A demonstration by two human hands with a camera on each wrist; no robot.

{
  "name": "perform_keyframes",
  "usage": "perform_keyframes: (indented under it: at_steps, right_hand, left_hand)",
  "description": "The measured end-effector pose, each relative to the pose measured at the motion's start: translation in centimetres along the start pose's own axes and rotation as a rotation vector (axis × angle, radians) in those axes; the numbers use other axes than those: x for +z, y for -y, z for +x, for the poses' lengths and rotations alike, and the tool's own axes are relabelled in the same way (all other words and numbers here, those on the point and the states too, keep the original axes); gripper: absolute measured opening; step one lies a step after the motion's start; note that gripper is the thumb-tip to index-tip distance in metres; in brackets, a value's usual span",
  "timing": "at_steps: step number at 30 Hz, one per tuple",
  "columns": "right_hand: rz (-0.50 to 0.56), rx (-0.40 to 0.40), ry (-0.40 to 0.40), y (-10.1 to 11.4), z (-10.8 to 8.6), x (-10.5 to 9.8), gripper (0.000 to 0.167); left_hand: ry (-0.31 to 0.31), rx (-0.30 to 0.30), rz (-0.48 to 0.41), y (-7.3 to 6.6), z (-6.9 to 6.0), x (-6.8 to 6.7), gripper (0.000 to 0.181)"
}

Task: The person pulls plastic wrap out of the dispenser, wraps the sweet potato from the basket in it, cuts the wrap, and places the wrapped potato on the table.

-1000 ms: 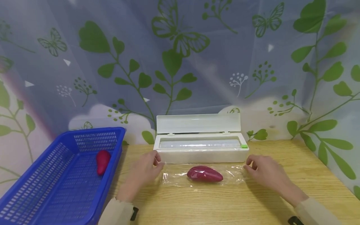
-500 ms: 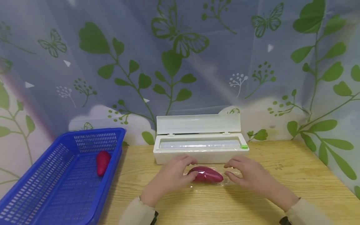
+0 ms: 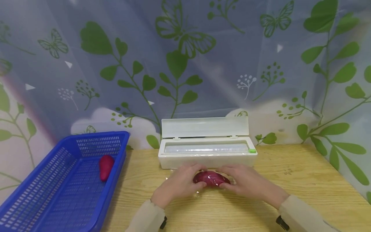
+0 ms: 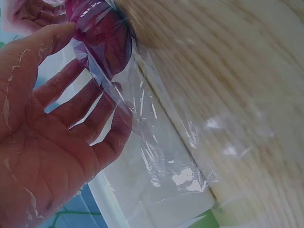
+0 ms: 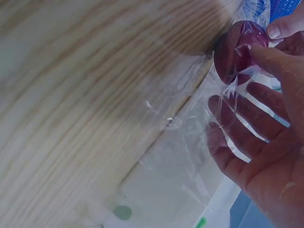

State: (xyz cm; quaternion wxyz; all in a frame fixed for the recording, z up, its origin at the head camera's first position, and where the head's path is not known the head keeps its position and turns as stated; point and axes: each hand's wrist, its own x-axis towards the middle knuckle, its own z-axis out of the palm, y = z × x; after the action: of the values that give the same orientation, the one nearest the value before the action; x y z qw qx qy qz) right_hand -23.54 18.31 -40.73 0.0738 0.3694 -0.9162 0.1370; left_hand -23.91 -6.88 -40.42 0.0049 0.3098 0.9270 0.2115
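Observation:
A purple-red sweet potato (image 3: 211, 178), wrapped in clear cling film, lies on the table in front of a white film box (image 3: 207, 161). My left hand (image 3: 182, 181) pinches its left end between thumb and fingers. From the other side my right hand (image 3: 246, 181) holds the right end, thumb nearest me. Loose film (image 4: 156, 147) trails past the left fingers in the left wrist view. More crumpled film (image 5: 178, 107) hangs beside the right fingers in the right wrist view. The hands hide both tips of the sweet potato in the head view.
The box's lid (image 3: 205, 127) stands raised, showing a film roll (image 3: 205, 148) and a green slider (image 3: 252, 151). At left, a blue basket (image 3: 99, 206) holds another red sweet potato (image 3: 106, 167). A patterned curtain (image 3: 220, 80) hangs behind the wooden table (image 3: 307, 180).
Both hands have moved inward from the ends of the spread film to the sweet potato, gathering the film around it. The sweet potato, box and basket have stayed in place.

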Motion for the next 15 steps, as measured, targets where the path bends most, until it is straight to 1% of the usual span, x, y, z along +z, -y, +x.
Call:
perform_keyframes:
  at_steps: [4, 10, 15]
  right_hand:
    - [0.025, -0.014, 0.035, 0.02, 0.41, 0.19, 0.044]
    - [0.055, 0.003, 0.065, 0.29, 0.64, 0.3, 0.044]
    - [0.116, 0.02, 0.101, 0.49, 0.56, 0.32, 0.042]
  left_hand:
    - [0.018, -0.016, -0.024, 0.11, 0.05, 0.19, 0.04]
    - [0.036, -0.002, -0.029, -0.22, -0.06, 0.05, 0.045]
    - [0.067, 0.008, -0.024, -0.44, -0.25, -0.03, 0.052]
